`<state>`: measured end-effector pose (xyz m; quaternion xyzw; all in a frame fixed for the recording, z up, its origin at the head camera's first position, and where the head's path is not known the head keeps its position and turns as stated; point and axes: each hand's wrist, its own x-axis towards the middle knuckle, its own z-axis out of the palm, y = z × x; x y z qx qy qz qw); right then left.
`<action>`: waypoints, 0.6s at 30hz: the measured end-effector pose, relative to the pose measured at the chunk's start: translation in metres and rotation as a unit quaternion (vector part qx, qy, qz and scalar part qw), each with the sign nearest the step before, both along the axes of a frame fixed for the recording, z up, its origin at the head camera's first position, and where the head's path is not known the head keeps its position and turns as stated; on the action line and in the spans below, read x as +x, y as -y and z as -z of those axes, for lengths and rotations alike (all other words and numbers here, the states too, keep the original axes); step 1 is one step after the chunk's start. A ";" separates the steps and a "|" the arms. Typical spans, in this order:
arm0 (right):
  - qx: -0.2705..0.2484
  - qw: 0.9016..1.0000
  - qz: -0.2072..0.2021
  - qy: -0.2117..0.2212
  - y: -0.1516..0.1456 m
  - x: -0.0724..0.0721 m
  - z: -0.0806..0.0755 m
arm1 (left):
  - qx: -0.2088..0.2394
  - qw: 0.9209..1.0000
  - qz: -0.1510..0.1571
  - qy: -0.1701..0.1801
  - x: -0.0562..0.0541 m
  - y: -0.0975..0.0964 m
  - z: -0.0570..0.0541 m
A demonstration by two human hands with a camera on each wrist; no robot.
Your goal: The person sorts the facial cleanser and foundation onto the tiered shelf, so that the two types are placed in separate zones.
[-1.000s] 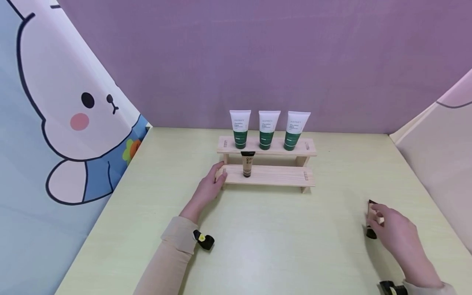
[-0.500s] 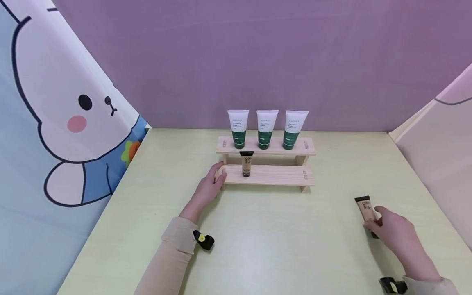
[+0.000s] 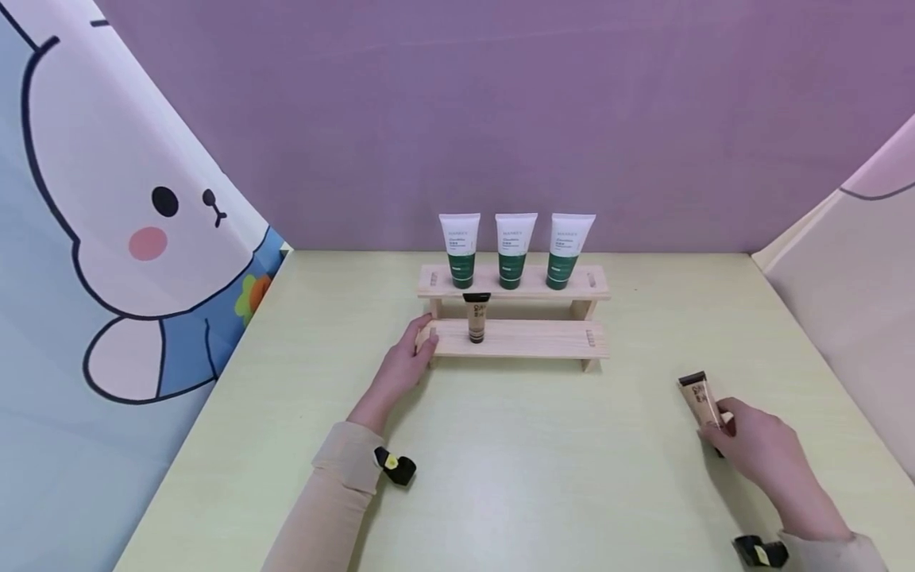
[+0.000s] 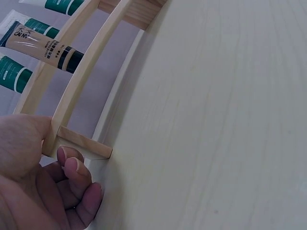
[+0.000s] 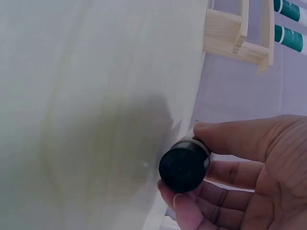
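My left hand grips the left end of a two-tier wooden display stand; in the left wrist view its thumb lies against the lower shelf and the fingers curl beside the end leg. Over at the right, my right hand pinches a tan squeeze tube with a black crimped end and a black cap. The tube leans, cap downward, above the table. A similar tan tube stands upright on the lower shelf, left of its middle.
Three white-and-green tubes stand in a row on the upper shelf: left tube, middle tube, right tube. Behind the pale table hangs a purple backdrop. A cartoon-printed cloth borders the left side.
The tube in my right hand has swung from nearly upright to leaning left, with its label turned into sight. That hand has shifted slightly left. My left hand stays on the stand.
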<state>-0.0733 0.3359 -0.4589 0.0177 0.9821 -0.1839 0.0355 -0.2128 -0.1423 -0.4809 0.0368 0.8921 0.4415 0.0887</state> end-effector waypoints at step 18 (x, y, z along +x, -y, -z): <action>-0.028 0.996 -0.001 -0.082 0.013 -0.001 -0.005 | 0.000 1.000 -0.003 -0.002 -0.001 -0.001 0.001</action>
